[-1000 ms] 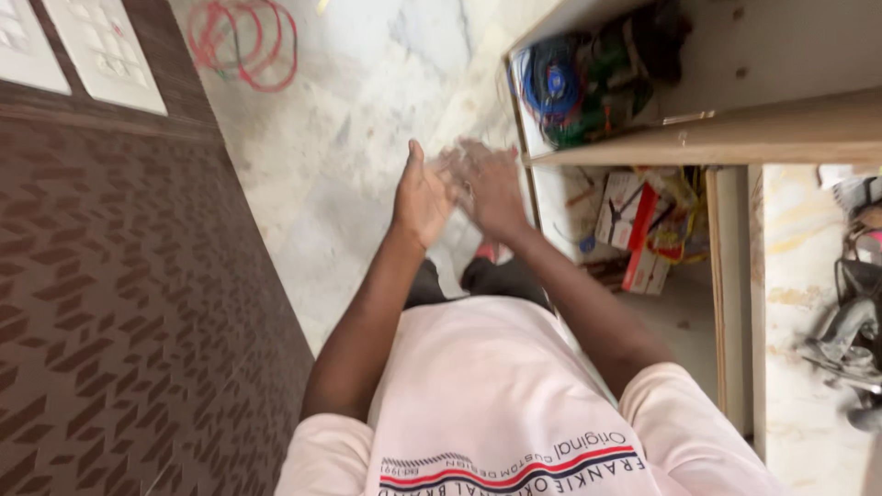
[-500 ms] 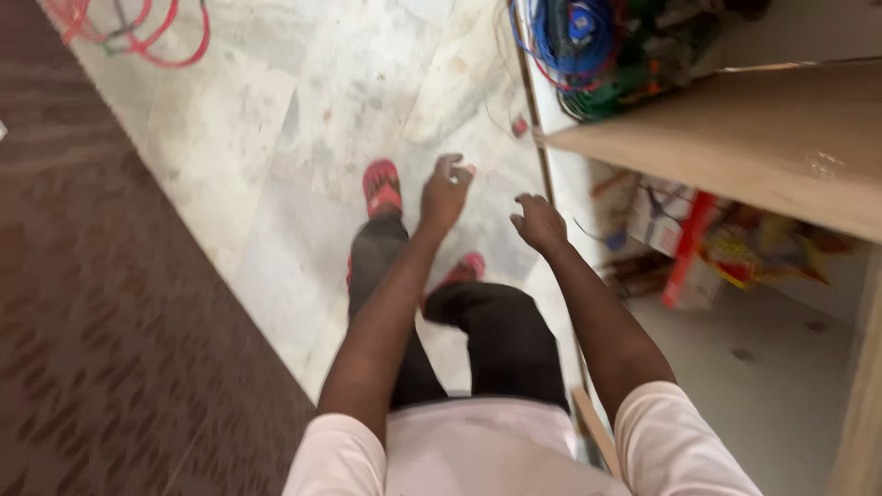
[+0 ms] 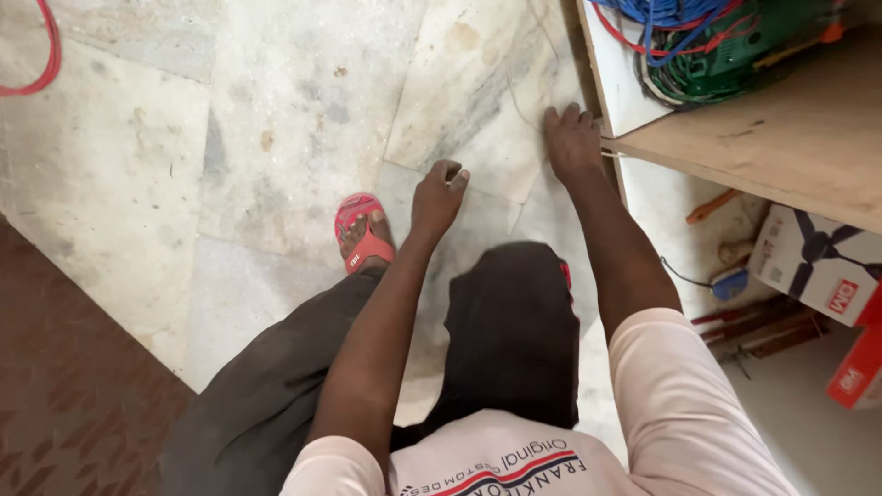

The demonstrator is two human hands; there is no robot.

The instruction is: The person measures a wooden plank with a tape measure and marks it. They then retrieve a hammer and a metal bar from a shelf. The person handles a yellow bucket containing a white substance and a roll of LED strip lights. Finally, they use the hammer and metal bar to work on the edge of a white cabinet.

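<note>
Wooden shelf (image 3: 781, 138), pale and unfinished, fills the upper right of the head view, and its front corner is the thing my right hand (image 3: 571, 142) reaches: the fingers (image 3: 562, 118) are spread wide and flat, palm down, just beside that corner and over the marble floor (image 3: 276, 138), gripping nothing. My left hand (image 3: 439, 195) hangs lower and nearer the middle, fingers curled into a loose, narrow fist above the floor; a small pale shape shows at the fingertips, too small for me to tell whether anything is pinched there. On the shelf lies a tangle of blue and red cable (image 3: 671, 18) against a green object (image 3: 744, 55). Under the shelf stand a white carton with a fan pictured on it (image 3: 813, 262), a red box (image 3: 854, 377), an orange-handled tool (image 3: 712, 207) and a small blue object on a thin wire (image 3: 730, 283). My left foot in a red sandal (image 3: 361, 234) rests on the floor just left of the left hand; black trousers (image 3: 505, 331) cover both bent legs. A loop of red cable (image 3: 41, 64) lies at the upper left, and a dark patterned mat (image 3: 64, 404) covers the lower left corner.
</note>
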